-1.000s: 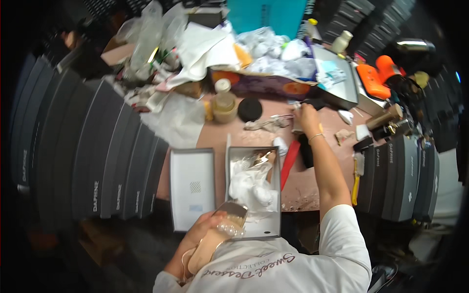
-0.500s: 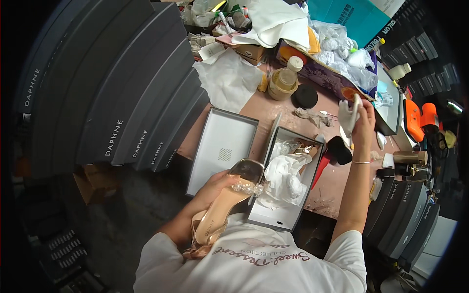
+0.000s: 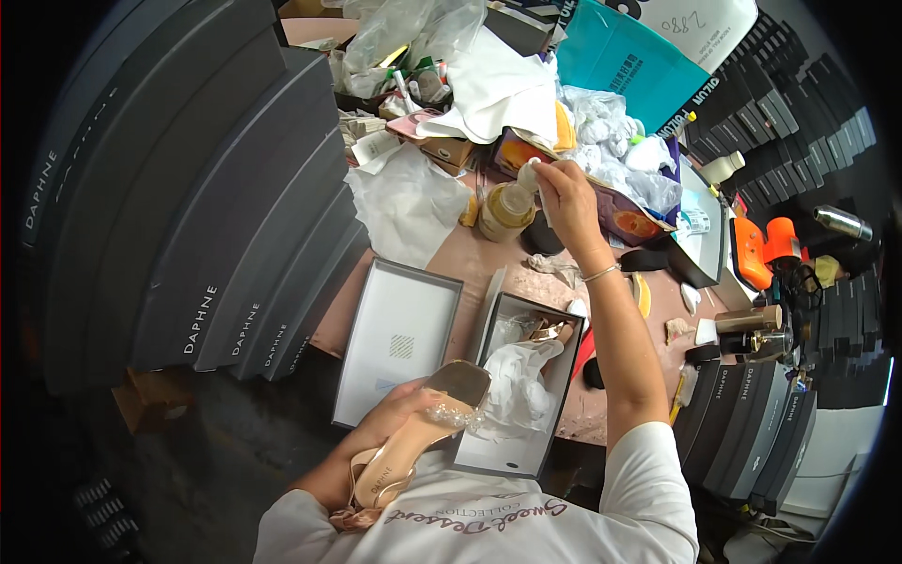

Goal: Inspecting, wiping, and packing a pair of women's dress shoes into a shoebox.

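My left hand (image 3: 399,410) is closed round the side of a beige sandal (image 3: 413,440) with a clear, beaded toe strap, held in front of my shirt, its toe pointing away. Across the table my right hand (image 3: 569,199) pinches a small white cloth (image 3: 536,171) at the top of a squat bottle (image 3: 507,209) of yellowish liquid. The fingers hide most of the cloth, and whether it touches the bottle's mouth is hard to tell. Between my arms sits an open shoe box (image 3: 512,451) with white tissue paper (image 3: 519,385) and another sandal (image 3: 552,332) in it.
The box's lid (image 3: 399,329) lies left of it, inside up. Dark shoe boxes (image 3: 235,216) stack high on the left, more (image 3: 752,414) on the right. A purple carton (image 3: 631,216) of crumpled plastic stands behind my right hand; an orange tool (image 3: 752,254) lies farther right.
My right hand has moved left with the white cloth, from beside the purple carton to the bottle. My left hand still holds the sandal, now lower in view as the view has shifted.
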`<state>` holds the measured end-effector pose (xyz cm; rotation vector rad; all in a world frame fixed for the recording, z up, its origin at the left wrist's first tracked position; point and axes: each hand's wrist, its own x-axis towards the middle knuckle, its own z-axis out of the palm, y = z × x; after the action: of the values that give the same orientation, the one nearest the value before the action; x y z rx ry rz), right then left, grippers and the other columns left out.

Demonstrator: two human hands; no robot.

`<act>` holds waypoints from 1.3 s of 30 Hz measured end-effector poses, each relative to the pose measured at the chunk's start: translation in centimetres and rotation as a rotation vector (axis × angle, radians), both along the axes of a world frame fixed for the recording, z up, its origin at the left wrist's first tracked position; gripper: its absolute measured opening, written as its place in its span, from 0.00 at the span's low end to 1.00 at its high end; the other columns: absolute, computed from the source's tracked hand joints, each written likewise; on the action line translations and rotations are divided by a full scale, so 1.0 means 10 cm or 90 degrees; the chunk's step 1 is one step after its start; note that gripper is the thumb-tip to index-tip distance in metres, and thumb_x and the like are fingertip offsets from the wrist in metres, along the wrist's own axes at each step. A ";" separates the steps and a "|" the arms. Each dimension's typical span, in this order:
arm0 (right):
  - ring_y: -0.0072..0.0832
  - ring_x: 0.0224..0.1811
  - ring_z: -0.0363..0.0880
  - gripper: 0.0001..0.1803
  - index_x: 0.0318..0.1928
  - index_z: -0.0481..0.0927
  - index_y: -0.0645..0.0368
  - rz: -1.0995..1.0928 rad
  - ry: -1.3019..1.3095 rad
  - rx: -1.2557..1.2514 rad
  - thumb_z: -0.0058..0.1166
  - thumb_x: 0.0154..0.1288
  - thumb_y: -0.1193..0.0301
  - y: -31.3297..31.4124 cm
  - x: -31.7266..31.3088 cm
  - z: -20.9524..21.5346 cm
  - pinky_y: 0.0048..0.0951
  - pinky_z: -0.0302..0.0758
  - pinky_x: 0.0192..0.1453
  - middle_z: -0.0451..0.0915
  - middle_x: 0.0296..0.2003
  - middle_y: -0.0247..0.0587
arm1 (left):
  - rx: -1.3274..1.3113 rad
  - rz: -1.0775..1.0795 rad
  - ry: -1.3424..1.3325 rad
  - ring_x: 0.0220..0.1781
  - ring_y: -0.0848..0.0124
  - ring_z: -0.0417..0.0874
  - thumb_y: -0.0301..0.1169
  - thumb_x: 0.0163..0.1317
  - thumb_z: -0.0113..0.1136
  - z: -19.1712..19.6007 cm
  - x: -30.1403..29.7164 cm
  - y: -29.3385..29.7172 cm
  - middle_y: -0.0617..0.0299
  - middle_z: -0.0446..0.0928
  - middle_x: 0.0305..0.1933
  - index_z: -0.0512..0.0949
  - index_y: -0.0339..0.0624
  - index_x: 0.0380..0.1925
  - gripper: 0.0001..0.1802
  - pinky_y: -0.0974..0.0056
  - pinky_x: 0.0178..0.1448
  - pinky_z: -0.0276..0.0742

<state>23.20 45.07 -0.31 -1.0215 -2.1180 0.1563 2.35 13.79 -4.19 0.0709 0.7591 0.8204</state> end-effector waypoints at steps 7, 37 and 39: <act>0.49 0.53 0.76 0.27 0.57 0.73 0.53 -0.031 0.020 0.016 0.65 0.56 0.70 -0.04 -0.06 -0.35 0.39 0.76 0.56 0.74 0.55 0.50 | 0.036 -0.027 -0.016 0.52 0.67 0.80 0.32 0.64 0.56 0.00 -0.06 -0.03 0.52 0.76 0.53 0.66 0.31 0.61 0.27 0.64 0.59 0.77; 0.25 0.35 0.82 0.15 0.46 0.82 0.67 0.060 0.024 -0.154 0.56 0.68 0.66 -0.55 0.04 0.21 0.25 0.76 0.42 0.85 0.36 0.45 | 0.016 -0.224 -0.013 0.53 0.74 0.78 0.29 0.64 0.61 0.05 0.06 -0.93 0.60 0.77 0.50 0.69 0.35 0.58 0.23 0.69 0.59 0.72; 0.22 0.39 0.80 0.13 0.48 0.82 0.62 0.199 0.035 -0.203 0.57 0.67 0.69 -1.41 0.28 0.17 0.27 0.76 0.44 0.83 0.40 0.42 | 0.004 -0.225 0.017 0.54 0.72 0.78 0.26 0.63 0.60 0.00 0.05 -0.95 0.57 0.76 0.52 0.68 0.33 0.59 0.25 0.68 0.61 0.73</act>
<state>25.96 30.94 1.37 -0.8408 -2.2350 0.6860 2.88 4.26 -4.23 0.2160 0.7423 0.4868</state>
